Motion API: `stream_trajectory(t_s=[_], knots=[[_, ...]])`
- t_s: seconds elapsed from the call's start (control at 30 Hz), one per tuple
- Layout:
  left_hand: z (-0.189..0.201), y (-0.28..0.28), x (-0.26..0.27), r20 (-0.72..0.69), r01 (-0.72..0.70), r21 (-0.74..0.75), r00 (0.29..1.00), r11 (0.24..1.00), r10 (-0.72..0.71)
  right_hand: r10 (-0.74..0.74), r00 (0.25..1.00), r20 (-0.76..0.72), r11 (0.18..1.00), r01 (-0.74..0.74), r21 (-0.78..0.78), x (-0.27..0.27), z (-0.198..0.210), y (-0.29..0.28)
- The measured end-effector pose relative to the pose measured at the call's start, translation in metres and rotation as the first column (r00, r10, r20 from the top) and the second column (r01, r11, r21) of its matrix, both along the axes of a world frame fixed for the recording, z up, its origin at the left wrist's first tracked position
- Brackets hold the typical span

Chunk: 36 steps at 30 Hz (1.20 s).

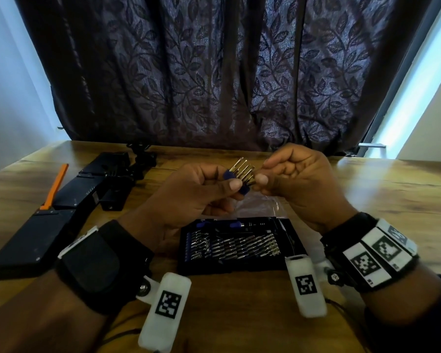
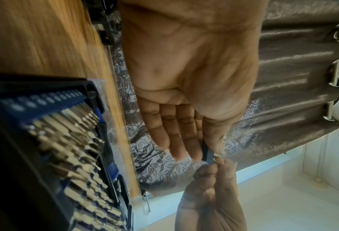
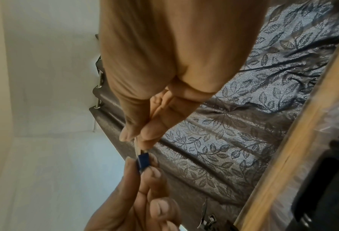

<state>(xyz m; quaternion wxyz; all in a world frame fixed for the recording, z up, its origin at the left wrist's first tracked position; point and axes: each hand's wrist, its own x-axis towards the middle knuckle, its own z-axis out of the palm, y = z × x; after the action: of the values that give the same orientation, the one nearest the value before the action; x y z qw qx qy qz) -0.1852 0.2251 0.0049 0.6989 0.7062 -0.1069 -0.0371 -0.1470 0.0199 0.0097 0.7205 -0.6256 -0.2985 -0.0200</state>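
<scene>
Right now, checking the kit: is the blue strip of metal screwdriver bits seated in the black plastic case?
No, the left hand holds the bit strip above the case.

I can read no word, brand or number anywhere. The only signs are black-and-white square code patterns. One stands on the left tag (image 1: 168,300), a white block hanging at my left wrist, low in the middle of the head view. Another stands on the right tag (image 1: 305,285), a white block at my right wrist. Three more sit in a row on the white band (image 1: 377,253) round my right wrist, at the lower right. In the left wrist view, the blue strip (image 2: 40,100) of the bit case (image 2: 10,156), at the left of the frame, carries small white marks too blurred to read. A pale label on the black box (image 1: 95,197), on the desk (image 1: 367,194) at the left, is too small to read.
</scene>
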Motion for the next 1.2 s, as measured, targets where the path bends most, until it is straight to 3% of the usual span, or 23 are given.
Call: stream_trajectory(t_s=[0.8, 1.2], knots=[[-0.0031, -0.0042, -0.0003, -0.015, -0.039, 0.055, 0.999, 0.998, 0.040, -0.035, 0.998, -0.042, 0.981, 0.026, -0.193, -0.0004, 0.0026, 0.0024], [-0.0053, -0.0053, 0.0000, 0.016, -0.077, -0.019, 0.997, 0.997, 0.077, -0.005, 1.000, -0.029, 0.969, -0.003, -0.248, -0.0014, 0.0011, 0.0080]])
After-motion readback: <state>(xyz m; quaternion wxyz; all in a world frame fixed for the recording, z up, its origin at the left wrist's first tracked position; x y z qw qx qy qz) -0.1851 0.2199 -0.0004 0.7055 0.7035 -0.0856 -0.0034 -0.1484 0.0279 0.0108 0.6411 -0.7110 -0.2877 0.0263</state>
